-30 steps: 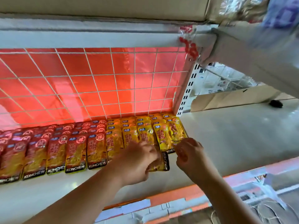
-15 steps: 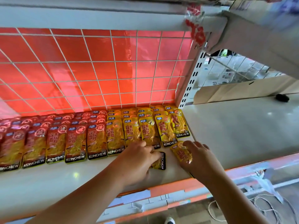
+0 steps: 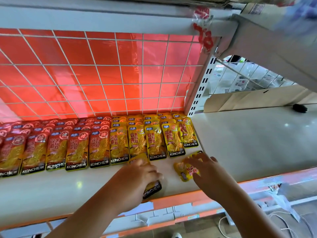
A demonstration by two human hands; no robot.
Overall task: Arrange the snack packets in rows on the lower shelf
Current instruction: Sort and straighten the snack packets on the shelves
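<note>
Head view: the left hand point(image 3: 137, 176) covers most of the left packet point(image 3: 153, 188). Only its black label end, pointing to 5 o'clock, and a yellow corner at 11 o'clock show. The fingers curl over its edge, gripping it. The right packet point(image 3: 186, 171), blurred, lies along 1 to 7 o'clock under the right hand point(image 3: 206, 170), whose fingers are flat and spread. Both packets rest on the shelf point(image 3: 51, 191), at 6 o'clock of the yellow rows point(image 3: 154, 141).

Straight ahead you've got a white wire grid point(image 3: 120, 65) over a glossy red panel point(image 3: 103, 52). On your right stands a slotted white upright point(image 3: 200, 90), with a cardboard sheet point(image 3: 257, 98) beyond it and a small black object point(image 3: 299, 108) near its lower edge. White cable point(image 3: 219, 225) loops on the floor.
</note>
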